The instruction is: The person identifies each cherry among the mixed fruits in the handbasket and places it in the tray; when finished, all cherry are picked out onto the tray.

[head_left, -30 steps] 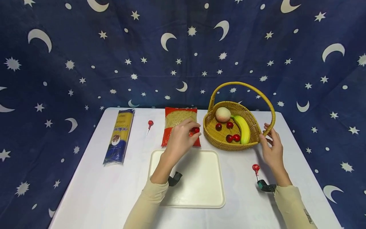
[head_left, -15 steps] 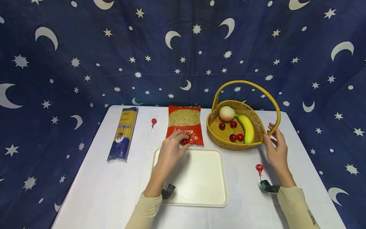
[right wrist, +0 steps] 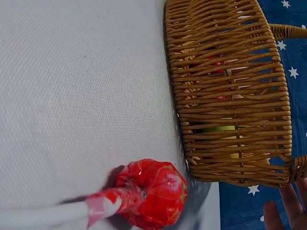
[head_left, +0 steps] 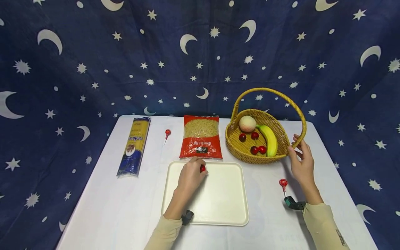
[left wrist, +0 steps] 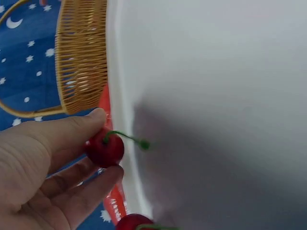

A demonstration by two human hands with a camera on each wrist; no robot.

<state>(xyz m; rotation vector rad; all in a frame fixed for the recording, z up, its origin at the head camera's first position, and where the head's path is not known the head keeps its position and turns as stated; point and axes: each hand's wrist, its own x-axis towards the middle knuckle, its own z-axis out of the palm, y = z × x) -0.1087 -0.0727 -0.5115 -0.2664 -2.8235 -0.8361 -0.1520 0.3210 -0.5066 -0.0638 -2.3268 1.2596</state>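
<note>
My left hand (head_left: 191,175) pinches a red cherry (left wrist: 106,149) between thumb and fingertips, over the far left part of a cream tray (head_left: 223,194). The cherry's green stem points away from the palm. A second cherry (left wrist: 134,222) shows at the lower edge of the left wrist view, partly cut off. At the right end of a wicker basket (head_left: 247,159), my right hand (head_left: 302,162) holds the foot of its handle, thumb in front and fingers behind. Inside the basket lie a peach (head_left: 247,124), a banana (head_left: 269,140) and several cherries (head_left: 258,150).
A red bag of pasta (head_left: 201,139) lies just beyond the tray. To the left are a long pack of spaghetti (head_left: 133,147) and a lollipop (head_left: 167,133). Another lollipop (head_left: 283,184) lies beside my right wrist. A starry blue cloth (head_left: 125,76) hangs behind the table.
My left hand has brought the cherry from beside the basket, across the pasta bag, back toward me and over the tray. My right hand stays at the basket handle. The head view has shifted slightly.
</note>
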